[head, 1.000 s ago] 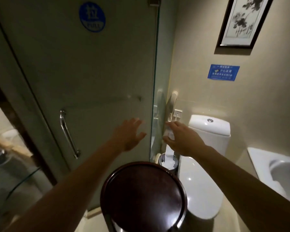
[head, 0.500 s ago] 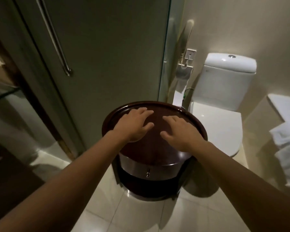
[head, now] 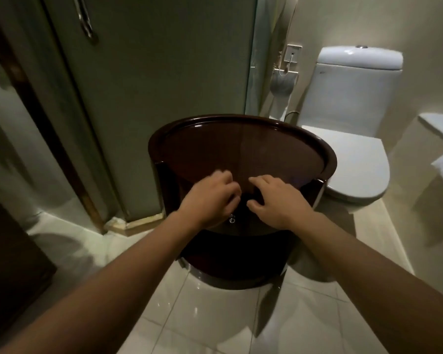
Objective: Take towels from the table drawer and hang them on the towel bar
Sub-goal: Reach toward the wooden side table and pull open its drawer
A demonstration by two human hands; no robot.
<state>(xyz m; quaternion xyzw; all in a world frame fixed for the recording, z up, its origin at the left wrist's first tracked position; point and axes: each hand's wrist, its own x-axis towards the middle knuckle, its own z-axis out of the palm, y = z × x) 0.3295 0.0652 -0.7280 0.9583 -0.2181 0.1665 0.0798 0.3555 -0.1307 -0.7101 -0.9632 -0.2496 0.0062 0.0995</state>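
Looking down from the head camera, we see a round dark wooden table [head: 241, 149] standing on pale floor tiles [head: 215, 315], and we place everything by it. Our left hand [head: 210, 200] and right hand [head: 276, 200] sit side by side at its near edge, fingers curled loosely over the rim, gripping nothing we can make out. Just below them a small metal drawer pull [head: 232, 220] shows on the table's front. No towel from the drawer is visible. Behind the table to the right stands a white toilet [head: 353, 159]; behind to the left, a glass door [head: 151, 85].
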